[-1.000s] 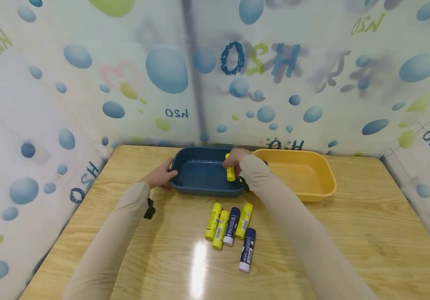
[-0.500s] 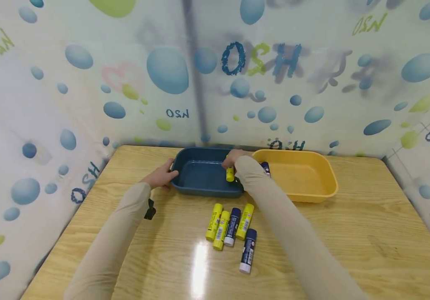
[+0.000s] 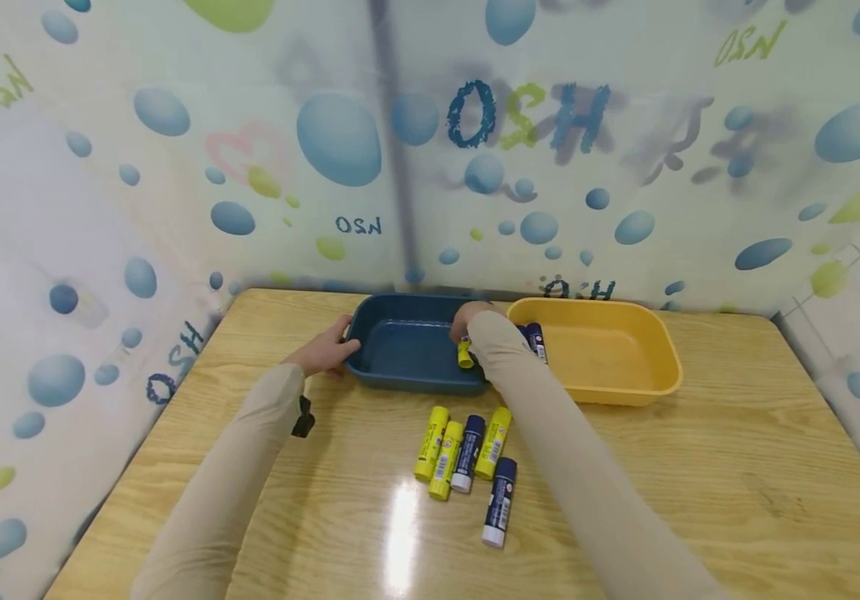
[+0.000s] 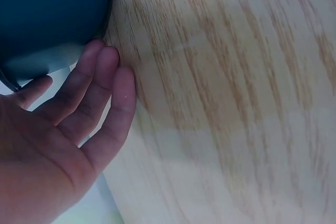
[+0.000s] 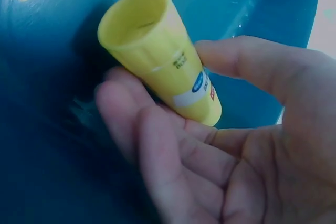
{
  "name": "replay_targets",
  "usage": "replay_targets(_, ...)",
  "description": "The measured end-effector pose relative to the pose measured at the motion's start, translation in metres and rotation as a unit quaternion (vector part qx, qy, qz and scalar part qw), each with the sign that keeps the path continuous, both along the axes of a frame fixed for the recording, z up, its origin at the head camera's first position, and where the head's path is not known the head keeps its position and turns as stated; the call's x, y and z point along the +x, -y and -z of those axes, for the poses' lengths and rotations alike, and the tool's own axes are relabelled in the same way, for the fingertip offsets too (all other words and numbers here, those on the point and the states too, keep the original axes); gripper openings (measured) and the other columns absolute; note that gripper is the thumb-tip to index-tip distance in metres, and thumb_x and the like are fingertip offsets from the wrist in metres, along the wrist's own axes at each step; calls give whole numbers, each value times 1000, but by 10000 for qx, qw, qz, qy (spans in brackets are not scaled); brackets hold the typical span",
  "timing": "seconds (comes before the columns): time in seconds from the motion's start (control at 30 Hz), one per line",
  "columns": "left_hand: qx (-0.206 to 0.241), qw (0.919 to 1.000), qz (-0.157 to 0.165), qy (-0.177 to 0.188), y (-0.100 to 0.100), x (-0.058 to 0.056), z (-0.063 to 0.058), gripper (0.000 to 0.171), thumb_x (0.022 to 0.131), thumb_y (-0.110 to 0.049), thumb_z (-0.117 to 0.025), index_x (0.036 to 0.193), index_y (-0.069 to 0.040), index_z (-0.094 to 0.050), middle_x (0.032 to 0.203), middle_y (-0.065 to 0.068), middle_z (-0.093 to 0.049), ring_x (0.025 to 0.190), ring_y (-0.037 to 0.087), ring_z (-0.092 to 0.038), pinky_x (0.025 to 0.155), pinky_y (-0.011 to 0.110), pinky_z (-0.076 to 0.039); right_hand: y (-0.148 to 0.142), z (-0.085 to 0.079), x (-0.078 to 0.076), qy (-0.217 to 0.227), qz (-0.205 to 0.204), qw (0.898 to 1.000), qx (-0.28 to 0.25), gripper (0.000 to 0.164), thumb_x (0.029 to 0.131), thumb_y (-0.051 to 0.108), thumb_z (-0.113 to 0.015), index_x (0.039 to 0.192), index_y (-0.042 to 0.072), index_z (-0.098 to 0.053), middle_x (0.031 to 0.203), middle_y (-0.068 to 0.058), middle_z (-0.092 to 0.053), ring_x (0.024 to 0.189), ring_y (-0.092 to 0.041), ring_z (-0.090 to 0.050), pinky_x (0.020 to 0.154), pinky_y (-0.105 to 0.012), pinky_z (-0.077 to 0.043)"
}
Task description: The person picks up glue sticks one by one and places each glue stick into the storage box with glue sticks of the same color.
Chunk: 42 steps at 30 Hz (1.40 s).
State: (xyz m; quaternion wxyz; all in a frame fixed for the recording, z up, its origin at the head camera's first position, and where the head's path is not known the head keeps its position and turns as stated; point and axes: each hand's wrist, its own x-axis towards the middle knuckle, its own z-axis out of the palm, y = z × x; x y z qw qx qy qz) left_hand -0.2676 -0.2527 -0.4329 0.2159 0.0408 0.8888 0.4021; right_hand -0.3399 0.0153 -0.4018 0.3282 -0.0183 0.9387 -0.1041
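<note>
My left hand (image 3: 322, 348) holds the left end of the dark blue tray (image 3: 415, 386). In the left wrist view its thumb lies at the rim and the other fingers (image 4: 123, 85) curl against the outer wall. Over the right part of the same tray, my right hand (image 3: 469, 318) grips a yellow glue stick (image 3: 465, 354). Seen from the right wrist, thumb and fingers hold this glue stick (image 5: 168, 61) at a slant, its hollow end towards the camera. Whether it touches the tray floor, I cannot tell.
Several loose glue sticks lie on the wooden table before the blue tray, among them a yellow one (image 3: 432, 442) and a navy one (image 3: 500, 502). To the right stands a yellow tray (image 3: 613, 396), navy glue sticks (image 3: 536, 342) at its left side. A patterned wall (image 3: 430, 208) rises behind.
The right hand has dipped slightly and the glue stick in it has tilted, showing less of its length. More of the navy glue sticks in the yellow tray shows. The left hand keeps its place.
</note>
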Motion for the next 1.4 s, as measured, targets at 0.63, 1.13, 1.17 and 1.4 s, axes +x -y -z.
replay_targets(0.63, 6, 9994, 159, 306, -5, -1, -10, 54, 103, -17, -40, 148, -5, -13, 129, 40, -42, 83, 36, -66, 74, 51, -54, 2, 1, 0, 38, -110, 9995, 297, 29, 92, 21, -65, 120, 11, -67, 117, -7, -58, 89, -20, -56, 77, -33, -50)
replay_targets(1.13, 323, 9987, 242, 299, 1, -6, -5, 53, 100, -24, -44, 143, -7, -18, 125, 40, -46, 84, 35, -68, 70, 49, -55, -12, -34, 21, -749, -515, 9956, -237, 33, 93, 34, -61, 108, 6, -68, 94, -7, -66, 65, -15, -56, 62, -26, -48)
replay_targets(1.17, 369, 9985, 256, 310, 1, -7, -5, 53, 100, -26, -45, 143, -8, -19, 125, 39, -46, 83, 34, -68, 70, 48, -55, -14, -40, 26, -766, -589, 9950, -265, 33, 93, 34, -60, 108, 5, -68, 91, -7, -67, 60, -14, -56, 60, -26, -48)
replay_targets(1.4, 199, 9992, 132, 324, -3, -3, -7, 53, 101, -18, -42, 145, -4, -15, 132, 41, -39, 85, 38, -66, 72, 51, -54, -30, -65, 50, -875, -1002, 9904, -363, 34, 94, 32, -60, 106, 1, -69, 74, -11, -69, 49, -13, -57, 55, -25, -50)
